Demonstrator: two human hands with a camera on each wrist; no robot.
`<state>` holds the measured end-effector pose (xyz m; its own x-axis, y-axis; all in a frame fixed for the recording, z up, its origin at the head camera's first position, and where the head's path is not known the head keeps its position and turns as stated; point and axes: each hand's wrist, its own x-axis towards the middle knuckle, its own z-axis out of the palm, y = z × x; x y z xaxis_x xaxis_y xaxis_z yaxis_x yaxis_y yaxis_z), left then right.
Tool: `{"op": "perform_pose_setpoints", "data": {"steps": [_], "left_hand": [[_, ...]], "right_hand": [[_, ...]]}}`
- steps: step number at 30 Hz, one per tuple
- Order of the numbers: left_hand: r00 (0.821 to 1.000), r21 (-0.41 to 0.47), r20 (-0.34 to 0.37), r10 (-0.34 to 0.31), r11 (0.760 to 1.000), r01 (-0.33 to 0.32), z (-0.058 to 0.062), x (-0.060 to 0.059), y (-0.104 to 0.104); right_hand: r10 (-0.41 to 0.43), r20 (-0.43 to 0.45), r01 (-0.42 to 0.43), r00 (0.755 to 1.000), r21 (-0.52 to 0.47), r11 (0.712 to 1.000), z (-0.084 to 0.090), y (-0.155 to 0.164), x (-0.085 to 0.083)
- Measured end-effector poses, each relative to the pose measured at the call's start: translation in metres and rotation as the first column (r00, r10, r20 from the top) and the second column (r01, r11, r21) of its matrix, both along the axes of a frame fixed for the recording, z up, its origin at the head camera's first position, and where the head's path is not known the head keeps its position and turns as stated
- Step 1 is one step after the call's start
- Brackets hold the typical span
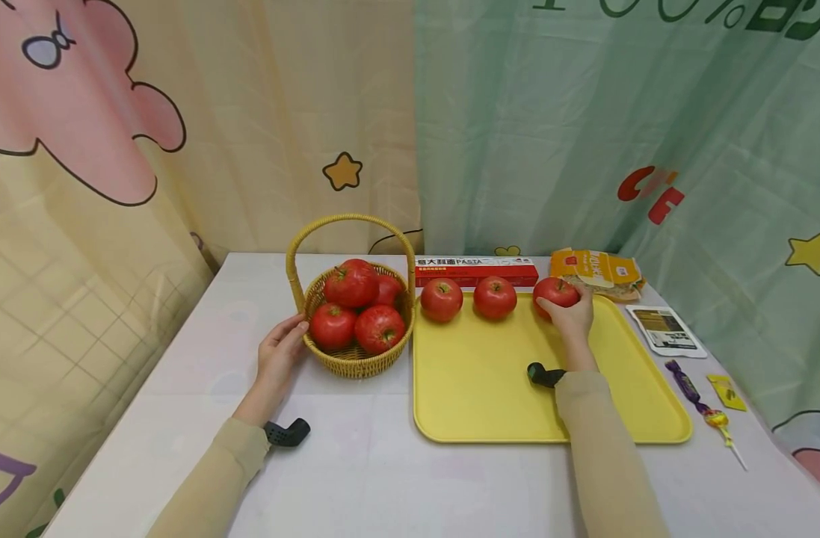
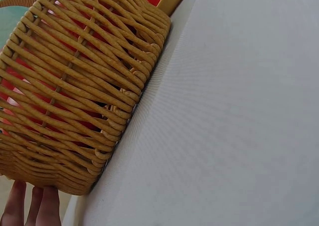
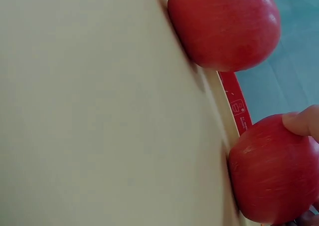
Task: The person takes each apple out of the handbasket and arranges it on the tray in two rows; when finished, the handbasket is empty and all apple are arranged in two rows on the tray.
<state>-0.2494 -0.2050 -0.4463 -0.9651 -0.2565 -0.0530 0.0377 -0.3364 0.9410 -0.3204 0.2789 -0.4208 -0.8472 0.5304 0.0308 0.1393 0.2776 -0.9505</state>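
My right hand [image 1: 572, 315] grips a red apple [image 1: 556, 292] at the far edge of the yellow tray [image 1: 484, 388], thumb on its near side. In the right wrist view, the thumb [image 3: 304, 122] presses on that apple, which sits low against the tray. Two more apples, a left one [image 1: 441, 300] and a middle one [image 1: 494, 298], stand in a row with it. My left hand [image 1: 278, 355] touches the left side of a woven basket [image 1: 357, 367] with a tall handle. Its straight fingers [image 2: 48, 206] rest on the wicker wall. Several apples [image 1: 352, 283] lie inside the basket.
Behind the tray lies a red pasta box [image 1: 477, 272], with an orange food packet [image 1: 598, 273] at its right. Along the tray's right side are a white pouch [image 1: 666, 331], a purple-wrapped candy [image 1: 682, 379], a lollipop [image 1: 717, 420] and a small yellow packet [image 1: 726, 392]. Curtains hang behind the table.
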Motion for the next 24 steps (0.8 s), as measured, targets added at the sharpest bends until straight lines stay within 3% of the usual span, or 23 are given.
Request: {"op": "perform_pose_setpoints", "data": {"steps": [10,17,21,24], "left_hand": [[1.000,0.012,-0.022,-0.003,1.000,0.003,-0.001,0.000,0.000],[1.000,0.018,-0.005,-0.005,1.000,0.005,-0.002,0.001,-0.001],[1.000,0.006,-0.005,-0.011,1.000,0.011,-0.001,0.001,-0.001],[1.000,0.000,-0.013,-0.014,1.000,0.014,-0.001,0.001,0.000]], "right_hand": [[0.040,0.012,-0.039,0.999,-0.026,0.999,-0.003,0.002,-0.004],[0.019,0.034,-0.018,0.999,-0.035,0.999,0.010,-0.005,0.001],[-0.039,-0.095,0.031,0.995,-0.093,0.995,0.033,-0.029,0.006],[-0.039,-0.273,-0.005,0.961,-0.156,0.988,0.052,-0.055,0.010]]}}
